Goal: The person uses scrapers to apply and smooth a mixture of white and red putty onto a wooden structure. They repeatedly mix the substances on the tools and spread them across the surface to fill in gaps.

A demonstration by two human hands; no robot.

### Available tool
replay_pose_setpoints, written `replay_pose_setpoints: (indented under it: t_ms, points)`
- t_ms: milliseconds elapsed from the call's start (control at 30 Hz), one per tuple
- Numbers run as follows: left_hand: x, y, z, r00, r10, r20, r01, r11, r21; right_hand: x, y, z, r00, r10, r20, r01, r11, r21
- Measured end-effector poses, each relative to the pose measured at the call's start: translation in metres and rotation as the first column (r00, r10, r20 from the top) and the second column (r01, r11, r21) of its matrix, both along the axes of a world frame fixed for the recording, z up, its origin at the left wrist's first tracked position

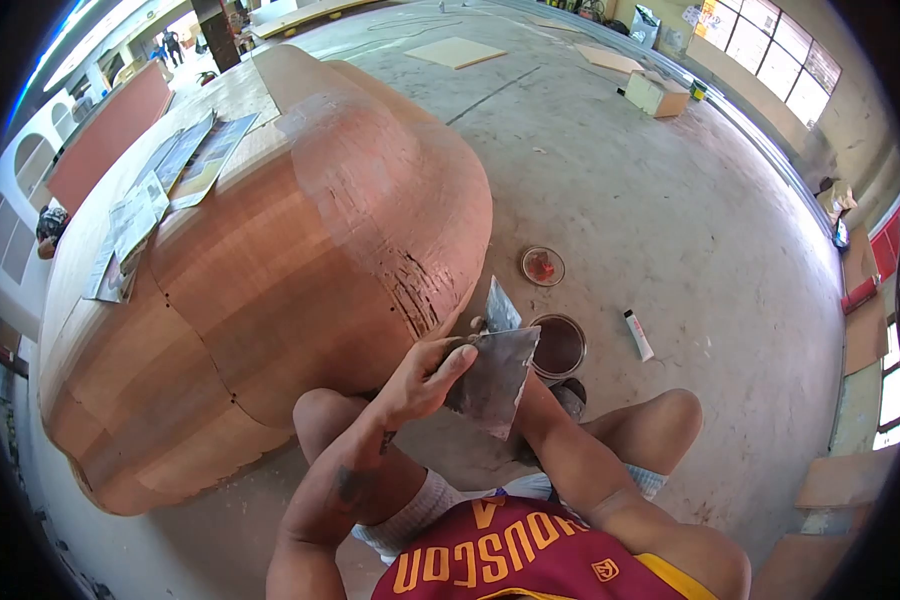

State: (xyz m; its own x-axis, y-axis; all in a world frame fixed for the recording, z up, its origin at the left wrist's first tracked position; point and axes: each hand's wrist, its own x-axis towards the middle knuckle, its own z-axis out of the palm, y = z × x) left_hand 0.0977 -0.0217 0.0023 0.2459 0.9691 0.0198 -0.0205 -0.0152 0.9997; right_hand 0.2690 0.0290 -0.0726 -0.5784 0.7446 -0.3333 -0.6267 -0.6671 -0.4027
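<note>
My left hand is closed on a flat grey sheet smeared with dark residue, its thumb pressed on top. My right forearm reaches up behind that sheet, which hides most of the right hand. Above the sheet's upper edge juts a bluish-grey scraper blade; what grips it is hidden. Just beyond my hands stands an open round can of brownish paste. Left of my hands is a large curved wooden form, with pinkish filler spread over its rounded end and dark pitted marks near its lower edge.
A round lid with a red smear lies past the can, and a white tube to its right. Newspaper sheets rest on the form. Farther off are flat boards and a box. A person stands far back.
</note>
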Motion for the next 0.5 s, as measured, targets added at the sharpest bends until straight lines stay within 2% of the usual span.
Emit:
replay_pose_setpoints:
  t_ms: [33,67,133,200,300,400,500]
  points:
    - [0.004,-0.003,0.008,0.996,0.041,0.076,-0.04,0.999,-0.021,0.0,0.007,-0.004,0.999,-0.04,-0.021,0.039,0.997,-0.071]
    - [0.005,-0.005,0.014,0.985,0.087,0.15,-0.081,0.996,-0.044,0.007,0.017,-0.021,0.991,-0.058,-0.121,0.056,0.998,-0.024]
    - [-0.016,0.001,-0.001,0.938,0.28,0.202,-0.28,0.96,-0.028,0.032,0.035,-0.056,0.945,-0.066,-0.32,0.091,0.994,0.062]
    - [-0.027,0.004,0.01,0.836,0.466,0.288,-0.476,0.878,-0.038,0.046,0.029,-0.021,0.956,-0.287,0.062,0.287,0.958,0.02]
    - [-0.038,0.003,0.009,0.687,0.636,0.351,-0.645,0.756,-0.108,0.044,0.007,0.025,0.854,-0.432,0.289,0.313,0.872,0.377]
    - [-0.036,0.004,0.008,0.627,0.701,0.34,-0.729,0.681,-0.06,0.026,-0.02,0.054,0.715,-0.599,0.359,0.21,0.675,0.707]
    - [-0.028,0.002,0.014,0.598,0.742,0.305,-0.778,0.629,-0.005,0.019,-0.032,0.056,0.829,-0.467,0.307,0.227,0.783,0.579]
